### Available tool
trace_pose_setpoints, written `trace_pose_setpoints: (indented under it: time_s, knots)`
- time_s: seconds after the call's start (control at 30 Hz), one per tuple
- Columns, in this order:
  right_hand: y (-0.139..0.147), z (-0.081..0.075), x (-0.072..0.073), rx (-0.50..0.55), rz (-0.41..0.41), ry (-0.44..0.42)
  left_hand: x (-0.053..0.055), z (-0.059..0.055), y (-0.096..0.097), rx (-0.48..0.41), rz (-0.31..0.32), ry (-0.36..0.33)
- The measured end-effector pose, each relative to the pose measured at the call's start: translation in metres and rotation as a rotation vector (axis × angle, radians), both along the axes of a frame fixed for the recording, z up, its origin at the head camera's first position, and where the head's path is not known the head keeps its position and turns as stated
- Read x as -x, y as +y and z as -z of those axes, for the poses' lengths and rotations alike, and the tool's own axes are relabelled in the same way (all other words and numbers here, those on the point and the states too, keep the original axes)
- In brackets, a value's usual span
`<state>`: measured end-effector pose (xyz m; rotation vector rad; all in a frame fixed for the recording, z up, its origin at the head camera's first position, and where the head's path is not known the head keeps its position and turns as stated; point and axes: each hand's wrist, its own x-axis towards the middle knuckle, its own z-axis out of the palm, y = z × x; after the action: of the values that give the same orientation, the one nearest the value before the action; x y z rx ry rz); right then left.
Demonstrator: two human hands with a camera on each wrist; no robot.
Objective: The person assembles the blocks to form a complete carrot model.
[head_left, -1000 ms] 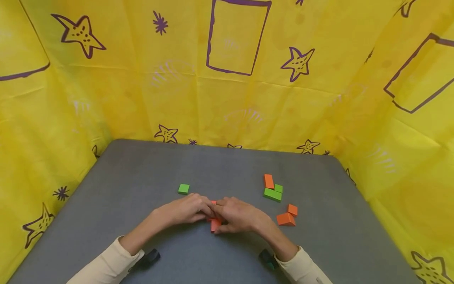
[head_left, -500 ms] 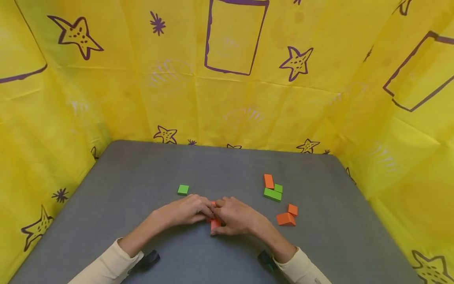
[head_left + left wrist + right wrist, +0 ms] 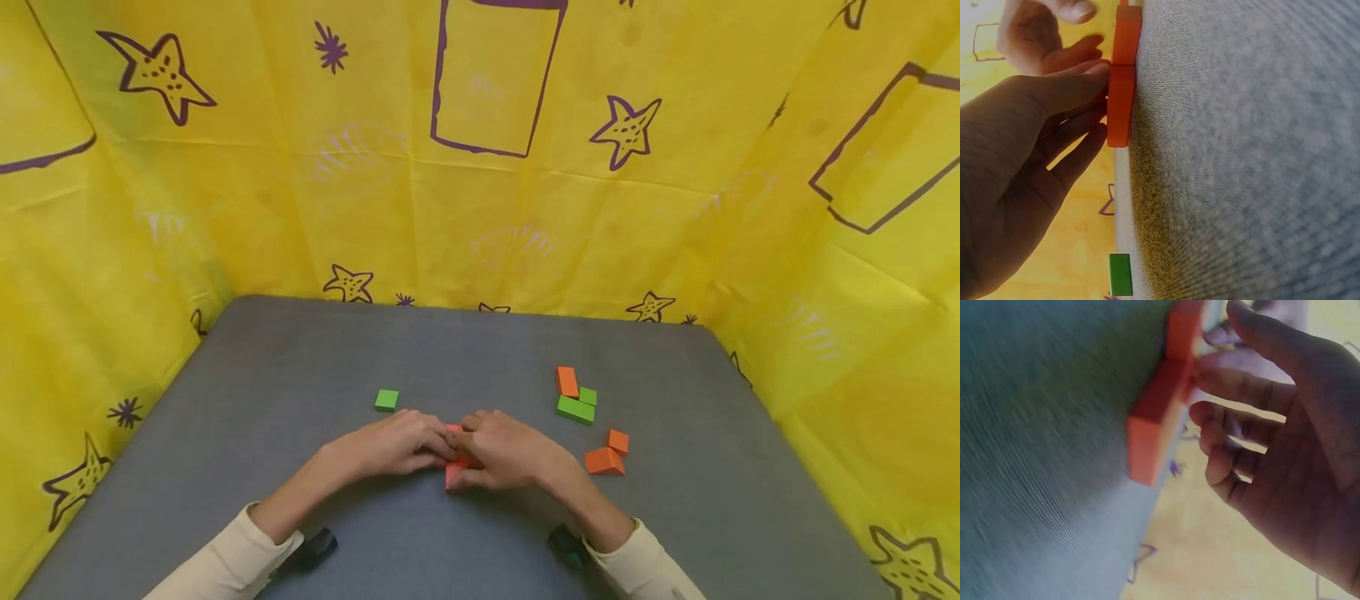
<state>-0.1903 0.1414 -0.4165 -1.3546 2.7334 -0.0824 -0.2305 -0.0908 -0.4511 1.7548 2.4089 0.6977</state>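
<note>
Both hands meet over a few red-orange blocks (image 3: 454, 477) at the middle of the grey table, partly covering them. In the left wrist view, the left hand (image 3: 399, 442) touches an upright-looking orange block (image 3: 1121, 109) with its thumb and fingertips; a second orange block (image 3: 1127, 34) adjoins its end. The right hand (image 3: 508, 450) reaches in from the other side, fingers loosely bent. Its wrist view shows the fingertips close beside an orange block (image 3: 1150, 428), the thumb held apart from it, and another orange block (image 3: 1183, 334) meeting it at a corner.
A small green block (image 3: 387, 401) lies beyond the left hand. On the right, an orange block (image 3: 567, 382) touches a long green block (image 3: 576, 409) and a small green one (image 3: 588, 396). Nearer are two more orange blocks (image 3: 604, 461). Yellow patterned cloth (image 3: 487, 217) surrounds the table (image 3: 315, 350).
The right thumb has slid back a little from the near end of the nearest block, and the right fingers have shifted slightly. The left hand and the other blocks stay where they were.
</note>
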Motion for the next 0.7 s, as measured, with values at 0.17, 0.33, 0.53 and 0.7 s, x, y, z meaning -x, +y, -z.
trace_pose_setpoints:
  time_s: [0.17, 0.33, 0.53, 0.7]
  knots:
    - [0.025, -0.022, 0.005, 0.013, 0.08, -0.079, -0.001, 0.001, 0.001, 0.005, -0.03, -0.025]
    - [0.073, -0.047, 0.008, -0.001, 0.261, -0.178, -0.003, 0.0, 0.0, 0.004, -0.045, -0.028]
    - [0.127, -0.066, 0.009, -0.083, 0.53, -0.341, -0.004, 0.002, 0.003, 0.009, -0.044, -0.004]
    - [0.152, -0.064, 0.011, -0.122, 0.696, -0.479, -0.004, 0.002, 0.003, -0.006, -0.045, 0.006]
